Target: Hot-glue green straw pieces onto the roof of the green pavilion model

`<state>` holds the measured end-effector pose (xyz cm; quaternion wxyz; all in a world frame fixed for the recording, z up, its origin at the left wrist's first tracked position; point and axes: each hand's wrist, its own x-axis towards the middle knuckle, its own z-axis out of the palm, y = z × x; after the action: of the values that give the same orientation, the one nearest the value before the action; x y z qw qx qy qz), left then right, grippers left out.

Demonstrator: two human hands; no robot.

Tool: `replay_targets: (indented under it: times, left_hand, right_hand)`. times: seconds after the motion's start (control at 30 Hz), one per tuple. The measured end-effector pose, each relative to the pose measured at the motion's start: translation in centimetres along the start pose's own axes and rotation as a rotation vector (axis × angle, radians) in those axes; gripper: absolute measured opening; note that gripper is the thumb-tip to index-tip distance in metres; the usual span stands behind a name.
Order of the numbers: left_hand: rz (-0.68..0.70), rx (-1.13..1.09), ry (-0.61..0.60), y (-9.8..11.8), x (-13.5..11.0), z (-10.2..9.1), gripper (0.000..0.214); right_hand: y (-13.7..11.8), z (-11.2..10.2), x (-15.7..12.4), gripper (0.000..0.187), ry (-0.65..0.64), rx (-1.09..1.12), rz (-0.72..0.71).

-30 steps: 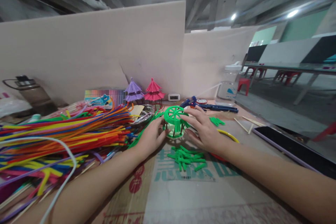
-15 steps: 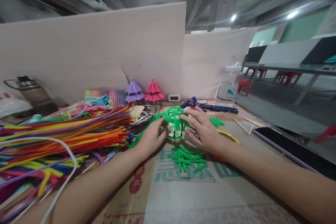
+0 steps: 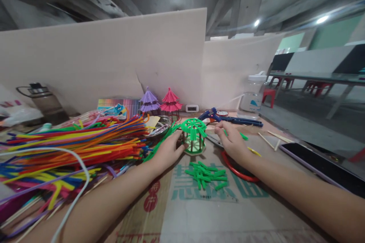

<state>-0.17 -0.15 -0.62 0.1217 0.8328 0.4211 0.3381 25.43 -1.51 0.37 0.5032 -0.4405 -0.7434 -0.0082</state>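
Note:
A small model pavilion point(image 3: 194, 134) stands upright on the sheet, with a green spoked roof ring, brown posts and a round pale green base. My left hand point(image 3: 170, 147) grips its left side, fingers partly hidden behind the posts. To the right of the model, apart from it, is my right hand point(image 3: 232, 141); its fingers are curled together, and anything between them is hidden. Under that hand lies a tool with a red handle point(image 3: 239, 171) and a grey metal part. Short green pipe-cleaner pieces point(image 3: 205, 174) lie in front of the model.
Many coloured pipe cleaners point(image 3: 82, 140) fill the left side. Behind are a purple model pavilion point(image 3: 148, 100), a pink one point(image 3: 170, 100), a small clock point(image 3: 192, 108) and a blue glue gun point(image 3: 209, 114). A phone point(image 3: 322, 167), sticks and a clear jug point(image 3: 252, 97) are at right.
My right hand has left the model's right side and moved rightward, its fingers curling. My left hand stays at the model. The view has shifted slightly.

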Motion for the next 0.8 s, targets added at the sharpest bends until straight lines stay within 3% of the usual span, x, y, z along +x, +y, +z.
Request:
replay_targets:
  times: [0.1,0.33,0.5,0.8]
  left_hand:
    - [-0.001,-0.026,-0.017,0.07,-0.03,-0.04,0.023]
    - [-0.047,0.019,-0.023,0.28,-0.11,-0.04,0.035]
    - [0.000,0.015,0.000,0.29,-0.17,0.02,0.037]
    - [-0.039,-0.005,-0.007,0.71,-0.12,-0.21,0.035]
  right_hand:
    - [0.26,0.29,0.08,0.029,-0.083,-0.011,0.017]
    - [0.74,0.96,-0.19,0.011,-0.191,-0.022,0.032]
    - [0.39,1.02,-0.30,0.009,-0.218,-0.048,0.042]
    - [0.43,0.88,-0.10,0.013,-0.189,-0.036,0.045]
